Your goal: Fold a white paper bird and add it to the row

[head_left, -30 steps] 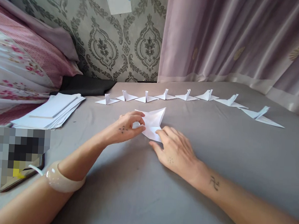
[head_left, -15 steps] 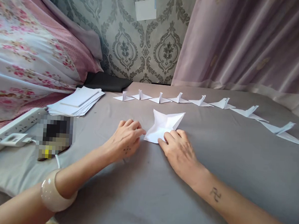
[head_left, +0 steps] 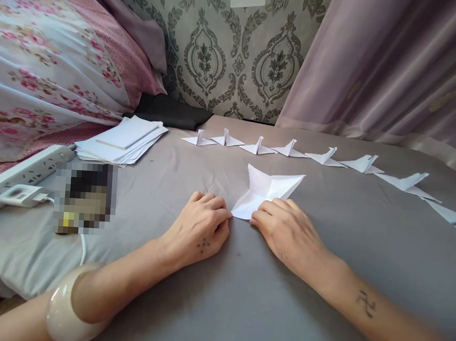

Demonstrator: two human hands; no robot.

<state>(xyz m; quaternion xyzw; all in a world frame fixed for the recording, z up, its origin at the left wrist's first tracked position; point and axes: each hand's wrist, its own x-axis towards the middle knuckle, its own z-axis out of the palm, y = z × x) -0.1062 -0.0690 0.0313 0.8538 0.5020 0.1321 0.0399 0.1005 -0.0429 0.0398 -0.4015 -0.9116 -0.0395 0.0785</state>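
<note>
A partly folded sheet of white paper lies on the grey cloth, its far corners raised and creases across its middle. My left hand has its fingers curled, the index finger and thumb closed at the paper's near left corner. On the near right side, my right hand is closed over the paper's edge, with the thumb at the front and the fingers bent on top. My fingers hide the near right corner. A pale bangle is on my left forearm.
Several folded white paper shapes stand in a curved row behind. At back left lies a stack of white paper beside a black folded item. A power strip with a plugged-in charger and a blurred-out object are at left.
My left thumb and index finger have closed at the paper's left corner. My right fingers have curled further over its near edge. The view has shifted slightly.
</note>
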